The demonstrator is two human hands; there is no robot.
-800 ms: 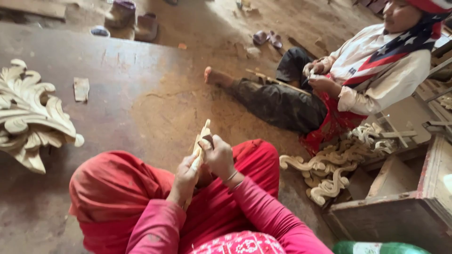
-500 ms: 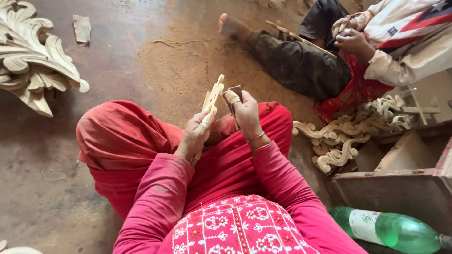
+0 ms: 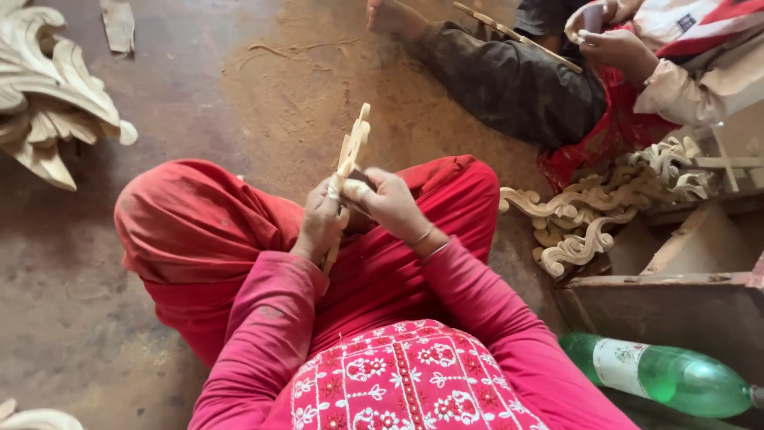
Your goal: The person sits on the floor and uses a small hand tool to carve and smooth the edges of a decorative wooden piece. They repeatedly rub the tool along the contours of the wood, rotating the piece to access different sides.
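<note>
Seated cross-legged on a dusty workshop floor (image 3: pixel 199 103), in red trousers and a pink embroidered top. Left hand (image 3: pixel 320 224) clenched round the lower part of a slim carved wood piece (image 3: pixel 350 155), held upright above the lap, seemingly to keep it steady and close under the eye. Right hand (image 3: pixel 390 205) pressed against the same piece from three o'clock, fingers curled over something small and dark, probably an abrasive scrap; too hidden to tell for certain. Carved piece pale, unfinished, narrow, with notched and scrolled edges, upper end pointing to twelve o'clock, lower end tucked behind the left wrist.

At ten o'clock, a large leaf-shaped carving (image 3: pixel 48 95) lying flat on the floor, well apart. At three o'clock, a heap of scrolled carvings (image 3: pixel 605 207) resting against a wooden box (image 3: pixel 684 295), within reach. At five o'clock, a green plastic bottle (image 3: pixel 676 374) on its side. At one o'clock, another person sitting with one leg stretched out, hands (image 3: pixel 613 44) busy with a small object, a thin wooden strip (image 3: pixel 517 36) across the leg.
</note>
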